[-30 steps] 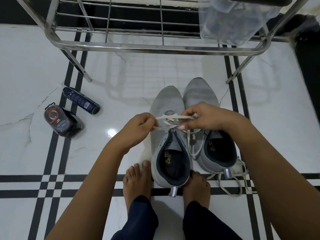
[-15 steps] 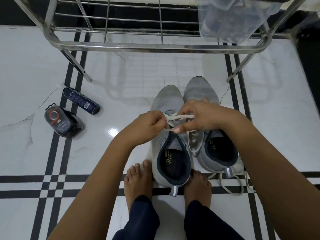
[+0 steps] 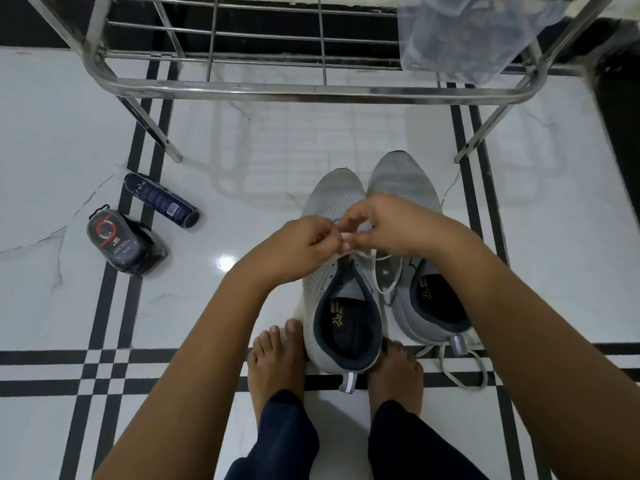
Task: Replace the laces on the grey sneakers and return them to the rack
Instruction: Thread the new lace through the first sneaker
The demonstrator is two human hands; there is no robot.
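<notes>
The left sneaker (image 3: 332,202) stands on the floor (image 3: 554,237) with its heel between the person's bare feet (image 3: 277,358). The right sneaker (image 3: 403,174) is just beside it, and both toes point toward the rack (image 3: 311,90). Over the left sneaker's upper the two hands meet, fingertips close together. The left hand (image 3: 301,244) and right hand (image 3: 391,230) each pinch the pale lace (image 3: 388,282), and a loop of it hangs between the two sneakers. A loose lace (image 3: 464,368) trails on the floor behind the right sneaker's heel.

The floor is glossy white stone with thin grey veins, crossed by paired black stripes, and a small glare spot sits left of the sneakers. The steel tube rack stands on slanted legs beyond the toes, with a clear plastic bag (image 3: 460,39) at its right end; what the bag holds cannot be made out. Well to the left lie a dark blue can (image 3: 161,199) on its side and a dark packaged item (image 3: 121,245) near it. Behind the rack the room's edge is black.
</notes>
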